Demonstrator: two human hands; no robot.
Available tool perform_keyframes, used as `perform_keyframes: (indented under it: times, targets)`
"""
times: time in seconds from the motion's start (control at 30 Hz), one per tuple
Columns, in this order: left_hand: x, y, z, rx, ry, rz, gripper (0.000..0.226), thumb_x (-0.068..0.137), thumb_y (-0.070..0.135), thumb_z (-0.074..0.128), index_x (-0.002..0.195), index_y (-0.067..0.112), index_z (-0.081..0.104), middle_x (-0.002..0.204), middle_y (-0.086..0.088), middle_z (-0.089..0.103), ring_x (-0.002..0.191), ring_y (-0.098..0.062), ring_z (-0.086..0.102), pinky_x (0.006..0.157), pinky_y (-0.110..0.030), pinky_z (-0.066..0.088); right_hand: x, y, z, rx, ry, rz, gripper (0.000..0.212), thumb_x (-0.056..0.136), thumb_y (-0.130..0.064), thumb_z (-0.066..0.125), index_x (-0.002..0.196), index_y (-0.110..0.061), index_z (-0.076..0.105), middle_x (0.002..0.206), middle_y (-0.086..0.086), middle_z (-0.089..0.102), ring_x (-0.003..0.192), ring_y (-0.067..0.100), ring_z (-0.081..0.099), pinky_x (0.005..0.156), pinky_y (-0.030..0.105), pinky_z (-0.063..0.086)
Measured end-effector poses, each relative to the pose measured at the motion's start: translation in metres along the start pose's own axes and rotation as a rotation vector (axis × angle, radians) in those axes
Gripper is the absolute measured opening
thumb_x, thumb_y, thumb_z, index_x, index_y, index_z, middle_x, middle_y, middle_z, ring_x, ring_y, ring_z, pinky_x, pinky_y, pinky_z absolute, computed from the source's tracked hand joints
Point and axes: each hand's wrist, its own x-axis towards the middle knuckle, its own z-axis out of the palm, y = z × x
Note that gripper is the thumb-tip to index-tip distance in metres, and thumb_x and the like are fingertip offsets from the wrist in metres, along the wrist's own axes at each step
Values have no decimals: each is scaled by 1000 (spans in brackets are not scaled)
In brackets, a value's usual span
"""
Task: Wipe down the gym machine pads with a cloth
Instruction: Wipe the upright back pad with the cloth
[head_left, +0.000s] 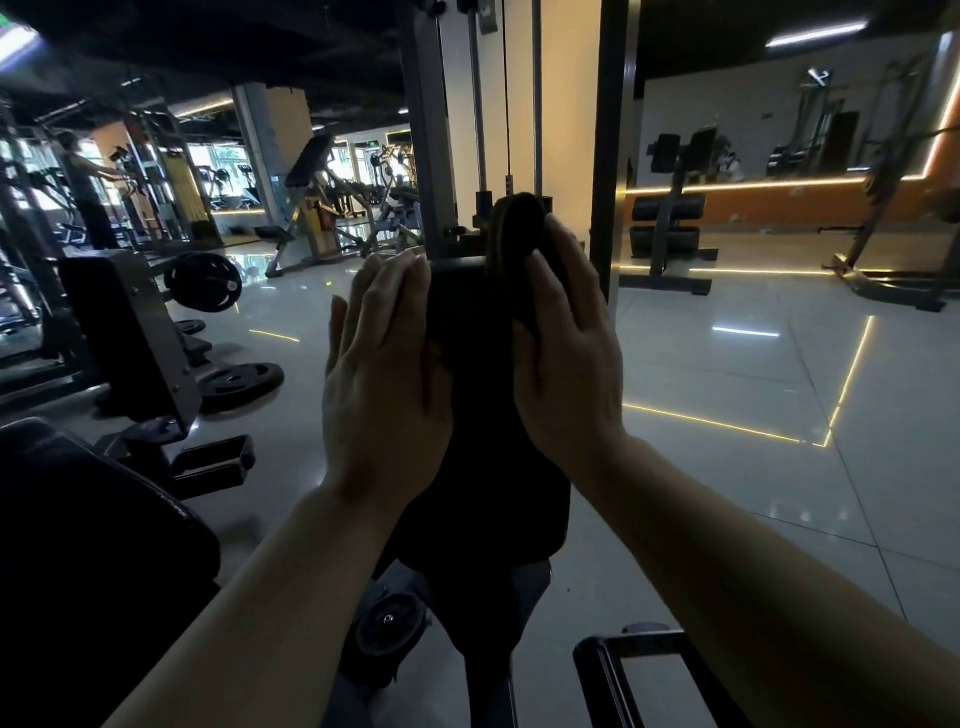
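Right hand (566, 358) presses cloth (519, 244) on pad (478, 415), weight plates (239, 382) nearby.

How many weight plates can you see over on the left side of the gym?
3, at least. One weight plate is mounted upright on a machine, one lies flat on the floor, and a smaller one sits between them. More may be hidden in the dark.

A black machine pad (483, 395), a dark brown cloth (519, 249), glossy pale grey floor tiles (727, 364) crossed by thin yellow lines, an orange wall band (779, 200).
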Motion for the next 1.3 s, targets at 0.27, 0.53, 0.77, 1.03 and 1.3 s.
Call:
perform_keyframes:
  times: [0.27,0.53,0.77,1.03,1.3]
  targets:
    - [-9,-8,7,62,6,37,58,93,17,38,148,6,25,156,-11,23,146,-25,11,116,-53,18,-119,10,1,-157,-133,-15,42,104,-30,26,144,-19,27,160,-6,-7,142,37,8,107,47,36]
    - [-67,-12,6,168,-61,-5,59,94,23,36,150,17,18,160,-2,2,148,-21,-1,107,-58,31,-139,17,-17,-120,-336,-65,61,101,-37,34,152,-30,1,160,-7,-10,142,37,9,94,54,48]
    - [-65,-17,-9,119,-16,61,46,97,25,29,142,13,35,156,-3,20,144,-20,18,113,-36,25,1,-13,1,-68,-69,5,46,100,-43,24,140,-19,29,151,8,29,140,38,24,108,45,27]
    - [-102,0,5,63,5,-157,59,97,32,42,147,5,27,159,-7,17,144,-24,23,105,-47,40,-109,-1,13,-181,-137,-16,68,88,-35,46,150,-24,19,160,-3,-5,144,37,7,109,49,22]
    - [-99,-5,-5,151,-195,-135,67,97,40,30,153,13,7,161,0,0,147,-15,4,116,-39,19,-135,0,-3,-89,-286,40,72,93,-44,40,152,-29,2,160,-5,-8,142,40,8,101,56,36]
